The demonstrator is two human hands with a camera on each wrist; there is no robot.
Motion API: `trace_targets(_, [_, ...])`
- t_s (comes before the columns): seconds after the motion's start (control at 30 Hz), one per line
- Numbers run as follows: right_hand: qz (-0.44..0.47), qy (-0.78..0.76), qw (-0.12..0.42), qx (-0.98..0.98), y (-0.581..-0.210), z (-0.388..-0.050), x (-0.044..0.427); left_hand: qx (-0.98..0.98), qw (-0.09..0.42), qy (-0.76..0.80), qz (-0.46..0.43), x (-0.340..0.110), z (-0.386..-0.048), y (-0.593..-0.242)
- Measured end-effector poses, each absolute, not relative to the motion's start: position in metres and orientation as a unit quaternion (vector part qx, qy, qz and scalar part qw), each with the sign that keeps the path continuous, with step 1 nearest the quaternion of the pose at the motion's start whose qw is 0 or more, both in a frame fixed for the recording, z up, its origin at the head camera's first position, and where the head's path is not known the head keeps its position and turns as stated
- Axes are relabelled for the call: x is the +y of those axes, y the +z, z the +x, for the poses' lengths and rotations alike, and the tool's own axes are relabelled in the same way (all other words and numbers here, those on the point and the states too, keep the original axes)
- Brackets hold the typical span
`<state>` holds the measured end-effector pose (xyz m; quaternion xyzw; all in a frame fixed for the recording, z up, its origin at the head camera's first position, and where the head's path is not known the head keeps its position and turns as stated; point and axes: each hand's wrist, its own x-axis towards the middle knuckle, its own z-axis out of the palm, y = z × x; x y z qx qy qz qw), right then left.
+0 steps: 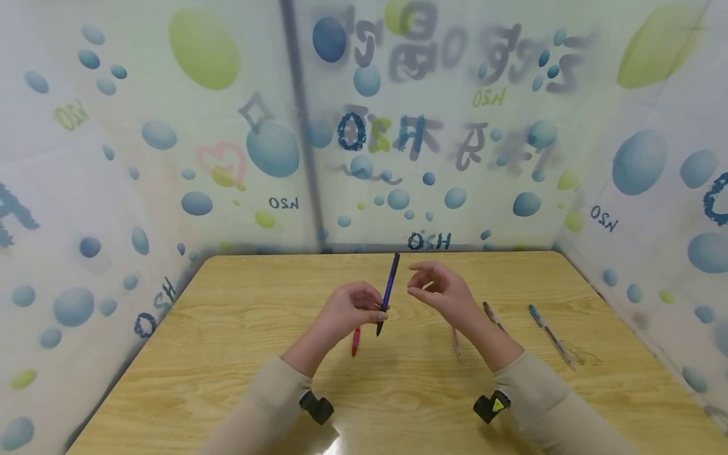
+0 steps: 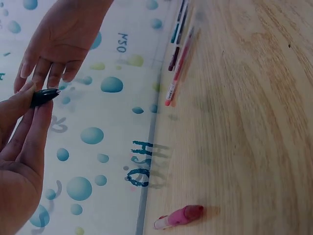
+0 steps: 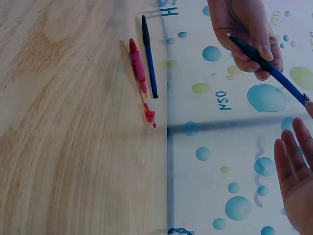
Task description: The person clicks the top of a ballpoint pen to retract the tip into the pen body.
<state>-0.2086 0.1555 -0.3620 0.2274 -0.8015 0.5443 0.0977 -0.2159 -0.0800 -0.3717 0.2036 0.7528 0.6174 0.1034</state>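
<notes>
My left hand (image 1: pixel 351 311) holds a blue pen (image 1: pixel 391 283) above the table, pinching its dark lower grip between thumb and fingers. The pen stands nearly upright, its tip pointing down. In the right wrist view the pen (image 3: pixel 282 79) slants from the left hand (image 3: pixel 247 36) toward the right hand (image 3: pixel 298 188). Just right of the pen's top, my right hand (image 1: pixel 446 292) has loosely bent fingers with nothing between them. The head view shows a small gap between it and the pen.
On the table (image 1: pixel 239 354) lie a red-pink pen (image 1: pixel 356 341) under the left hand, a second blue pen (image 3: pixel 149 58) beside it, a thin pink pen (image 1: pixel 457 344) below the right hand, a dark-capped pen (image 1: pixel 493 315) and a teal-capped pen (image 1: pixel 552 335). Printed curtains surround the table.
</notes>
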Motion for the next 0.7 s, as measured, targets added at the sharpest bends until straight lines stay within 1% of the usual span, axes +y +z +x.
trace_targets(0.13, [0.232, 0.562, 0.104, -0.787, -0.358, -0.209, 0.153, 0.762, 0.102, 0.607, 0.203, -0.075, -0.213, -0.372])
trace_targets(0.53, [0.214, 0.603, 0.1, -0.762, -0.356, -0.209, 0.143, 0.785, 0.053, 0.577, 0.22, -0.06, -0.203, -0.373])
trace_targets(0.7, [0.217, 0.605, 0.107, -0.759, -0.356, -0.209, 0.14, 0.786, 0.06, 0.579, 0.207, -0.058, -0.2, -0.371])
